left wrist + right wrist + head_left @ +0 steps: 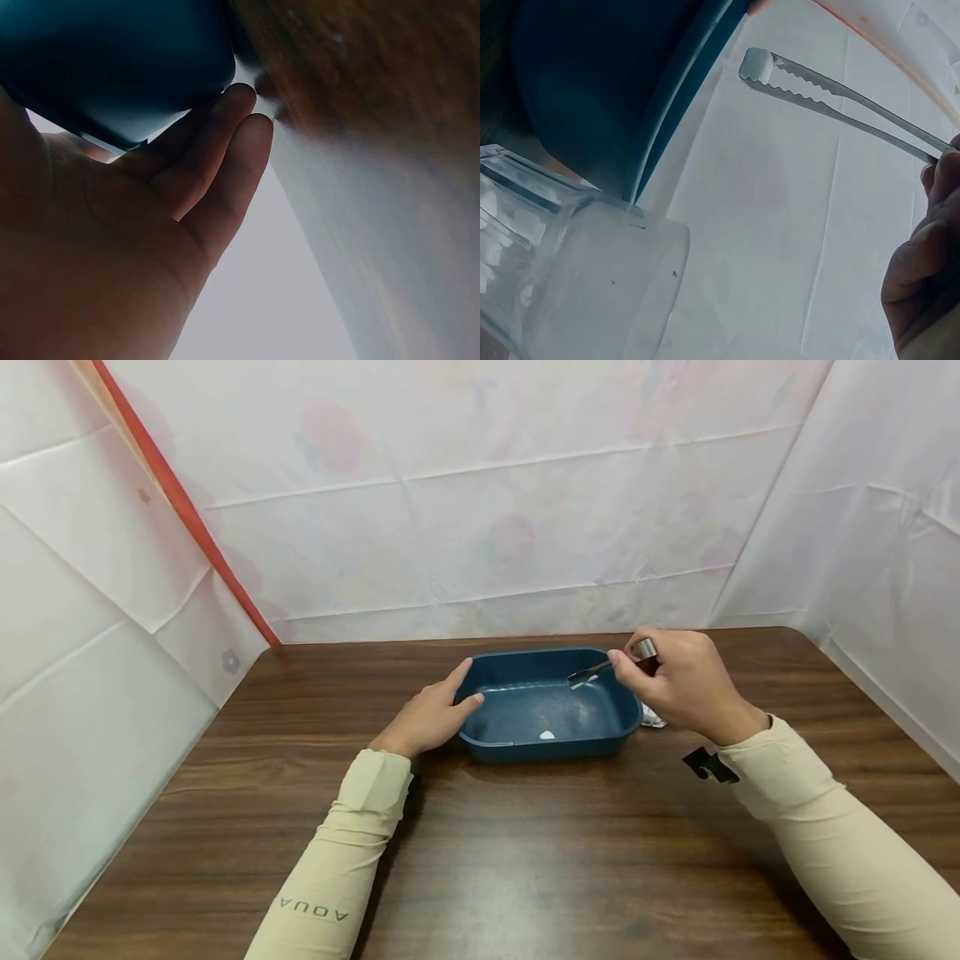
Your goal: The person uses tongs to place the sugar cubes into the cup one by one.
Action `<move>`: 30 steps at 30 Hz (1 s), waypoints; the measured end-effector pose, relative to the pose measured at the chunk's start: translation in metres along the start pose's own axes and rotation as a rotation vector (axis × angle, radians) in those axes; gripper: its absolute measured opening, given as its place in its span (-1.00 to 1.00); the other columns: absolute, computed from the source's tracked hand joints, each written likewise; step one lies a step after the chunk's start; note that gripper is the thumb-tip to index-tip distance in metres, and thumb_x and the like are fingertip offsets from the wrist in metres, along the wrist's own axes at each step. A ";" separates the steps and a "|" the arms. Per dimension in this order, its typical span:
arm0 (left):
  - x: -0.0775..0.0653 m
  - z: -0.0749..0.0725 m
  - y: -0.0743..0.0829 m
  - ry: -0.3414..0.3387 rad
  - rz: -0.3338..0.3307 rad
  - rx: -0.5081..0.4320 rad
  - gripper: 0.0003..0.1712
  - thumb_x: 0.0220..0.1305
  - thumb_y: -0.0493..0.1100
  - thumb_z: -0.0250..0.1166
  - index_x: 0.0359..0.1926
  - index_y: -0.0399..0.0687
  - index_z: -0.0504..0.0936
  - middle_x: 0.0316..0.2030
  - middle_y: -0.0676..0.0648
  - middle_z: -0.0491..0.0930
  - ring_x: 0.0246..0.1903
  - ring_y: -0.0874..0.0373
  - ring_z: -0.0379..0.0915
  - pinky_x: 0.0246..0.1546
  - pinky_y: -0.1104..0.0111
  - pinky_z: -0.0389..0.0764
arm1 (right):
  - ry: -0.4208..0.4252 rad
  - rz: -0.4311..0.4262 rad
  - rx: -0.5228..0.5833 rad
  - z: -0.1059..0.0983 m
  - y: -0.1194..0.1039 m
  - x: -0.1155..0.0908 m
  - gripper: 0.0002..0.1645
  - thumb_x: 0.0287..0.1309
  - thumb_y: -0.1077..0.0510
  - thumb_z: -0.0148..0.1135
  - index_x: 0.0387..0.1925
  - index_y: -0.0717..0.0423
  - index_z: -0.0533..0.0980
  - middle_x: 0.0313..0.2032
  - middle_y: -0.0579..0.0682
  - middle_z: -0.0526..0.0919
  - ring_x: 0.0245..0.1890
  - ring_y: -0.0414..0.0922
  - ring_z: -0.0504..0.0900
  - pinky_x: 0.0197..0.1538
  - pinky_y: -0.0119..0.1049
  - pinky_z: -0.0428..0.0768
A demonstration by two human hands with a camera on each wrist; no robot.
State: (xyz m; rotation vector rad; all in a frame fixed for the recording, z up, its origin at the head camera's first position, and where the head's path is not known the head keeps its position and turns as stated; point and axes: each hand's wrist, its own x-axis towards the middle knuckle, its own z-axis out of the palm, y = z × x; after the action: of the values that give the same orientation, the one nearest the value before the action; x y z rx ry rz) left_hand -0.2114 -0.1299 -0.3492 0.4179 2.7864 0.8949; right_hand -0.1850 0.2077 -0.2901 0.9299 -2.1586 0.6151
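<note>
Tongs (881, 112) hold a white piece (757, 66) over the blue tub (551, 750)

The piece is small and blocky, pinched between the toothed tips of the thin metal tongs, above the tub's floor toward 1 o'clock. Another white bit (547, 735) lies in the tub near 6 o'clock. The tub is deep blue, oblong, round-cornered, and sits toward the table's 12 o'clock edge. At its 3 o'clock end stands a clear cup (622, 262) with white lumps (489, 244) inside; from the head view the right hand mostly hides it.

The table (510, 868) is dark, glossy, wood-grained. Pale sheeting (450, 527) with faint pink blotches hangs around it, a red strip (180, 497) slanting down at 10 o'clock.

Of the hands, the left (431, 714) grasps the tub's 9 o'clock end, thumb over the rim, other fingers outside. The right (686, 681) is clenched round the tongs at 2 o'clock.
</note>
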 end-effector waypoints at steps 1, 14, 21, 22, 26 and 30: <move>0.000 0.000 0.000 0.000 0.000 -0.001 -0.17 0.54 0.22 -0.01 0.62 0.29 -0.22 0.53 -0.04 0.08 0.46 -0.09 0.08 0.37 -0.12 0.19 | 0.003 -0.002 0.001 0.000 0.000 0.000 -0.80 0.21 0.22 0.26 -0.53 0.10 0.51 -0.68 -0.20 0.42 -0.69 -0.31 0.30 -0.57 -0.33 0.28; 0.003 -0.002 -0.001 0.009 -0.002 0.010 -0.16 0.53 0.23 -0.01 0.62 0.30 -0.21 0.52 -0.07 0.10 0.46 -0.11 0.07 0.37 -0.12 0.17 | 0.024 -0.006 -0.017 -0.008 0.004 0.005 -0.78 0.25 0.21 0.21 -0.53 0.11 0.50 -0.70 -0.21 0.36 -0.71 -0.30 0.26 -0.58 -0.34 0.23; 0.002 0.000 0.000 -0.001 -0.008 0.008 -0.16 0.53 0.23 -0.01 0.62 0.30 -0.20 0.53 -0.05 0.10 0.46 -0.11 0.07 0.37 -0.13 0.17 | 0.065 -0.007 -0.047 -0.014 0.006 0.002 -0.79 0.25 0.21 0.22 -0.52 0.14 0.53 -0.69 -0.18 0.39 -0.70 -0.30 0.27 -0.55 -0.37 0.24; 0.001 0.000 0.000 -0.002 -0.009 0.009 -0.16 0.53 0.24 -0.01 0.62 0.30 -0.21 0.53 -0.05 0.09 0.47 -0.11 0.06 0.37 -0.13 0.16 | 0.073 -0.010 -0.051 -0.015 0.007 0.001 -0.79 0.25 0.21 0.22 -0.52 0.14 0.53 -0.69 -0.18 0.38 -0.70 -0.30 0.26 -0.56 -0.38 0.24; -0.001 -0.002 0.000 0.005 -0.009 0.003 -0.16 0.53 0.23 -0.01 0.62 0.29 -0.21 0.52 -0.07 0.10 0.46 -0.11 0.07 0.37 -0.12 0.17 | 0.091 -0.022 -0.066 -0.018 0.009 0.003 -0.77 0.25 0.19 0.21 -0.54 0.13 0.50 -0.70 -0.17 0.36 -0.72 -0.30 0.25 -0.58 -0.37 0.24; -0.002 -0.003 0.000 0.012 -0.012 0.008 -0.15 0.53 0.23 -0.01 0.62 0.27 -0.20 0.52 -0.09 0.11 0.46 -0.12 0.08 0.37 -0.12 0.18 | 0.100 -0.031 -0.089 -0.020 0.011 0.005 -0.75 0.26 0.17 0.19 -0.55 0.13 0.50 -0.71 -0.16 0.36 -0.72 -0.29 0.24 -0.57 -0.35 0.25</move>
State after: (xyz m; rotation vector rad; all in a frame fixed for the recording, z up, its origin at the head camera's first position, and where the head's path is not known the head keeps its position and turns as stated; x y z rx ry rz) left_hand -0.2100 -0.1325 -0.3470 0.3977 2.8011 0.8868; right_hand -0.1876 0.2249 -0.2750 0.8658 -2.0613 0.5349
